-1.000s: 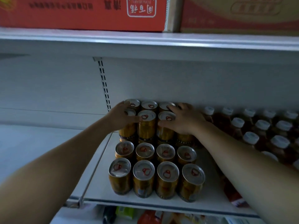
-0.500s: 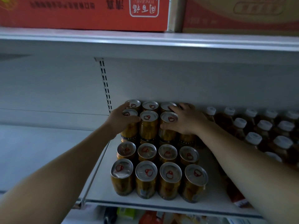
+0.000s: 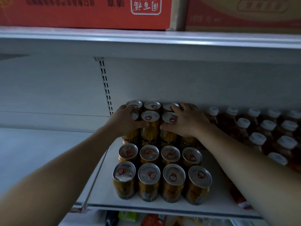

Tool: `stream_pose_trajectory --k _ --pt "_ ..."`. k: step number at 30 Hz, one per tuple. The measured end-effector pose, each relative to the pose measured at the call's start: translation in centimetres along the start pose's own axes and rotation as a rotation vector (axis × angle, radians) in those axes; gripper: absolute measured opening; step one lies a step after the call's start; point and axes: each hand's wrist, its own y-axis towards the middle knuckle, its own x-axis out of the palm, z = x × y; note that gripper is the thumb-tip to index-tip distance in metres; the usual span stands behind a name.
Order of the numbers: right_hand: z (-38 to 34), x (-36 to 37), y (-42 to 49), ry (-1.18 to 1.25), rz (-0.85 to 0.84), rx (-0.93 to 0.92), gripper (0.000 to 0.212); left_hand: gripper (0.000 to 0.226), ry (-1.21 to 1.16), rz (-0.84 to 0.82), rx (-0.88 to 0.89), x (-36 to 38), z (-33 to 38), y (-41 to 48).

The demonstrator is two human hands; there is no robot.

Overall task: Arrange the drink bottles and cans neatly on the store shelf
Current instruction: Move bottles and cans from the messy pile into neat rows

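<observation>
Gold drink cans with silver lids and red pull rings stand in rows on a white shelf (image 3: 104, 190). At the back they are stacked two high (image 3: 150, 126); two single-height rows (image 3: 149, 180) stand in front. My left hand (image 3: 125, 122) wraps the upper can at the stack's left end. My right hand (image 3: 187, 122) lies over the upper cans at the stack's right, thumb against a can's side and fingers reaching to the back row. Brown bottles with white caps (image 3: 257, 139) fill the shelf to the right.
The shelf above (image 3: 146, 39) hangs low over the stack and carries a red carton (image 3: 84, 12) and a tan carton (image 3: 244, 13). A slotted upright (image 3: 105, 85) divides the back wall. Left of it lies a bare white shelf (image 3: 40, 152). Packaged goods (image 3: 128, 217) show below.
Both hands stay on the upper cans; the left hand has closed further around its can. The view has shifted slightly.
</observation>
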Motion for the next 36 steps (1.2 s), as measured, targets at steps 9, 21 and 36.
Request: stream_pose_trajectory --k 9,21,36 --pt "0.1 0.2 -0.9 -0.081 0.004 -0.011 0.113 0.114 -0.426 0.027 -0.022 0.1 -0.9 -1.3" --pt "-1.1 1.1 -4.3 -0.070 0.197 -0.082 0.106 0.111 -0.264 0.248 -0.054 0.2 1.0 -6.5" --pt "-1.7 7.1 -12.9 0.118 -0.232 -0.087 0.106 0.112 0.455 -0.293 0.154 4.6 -1.1 -13.7"
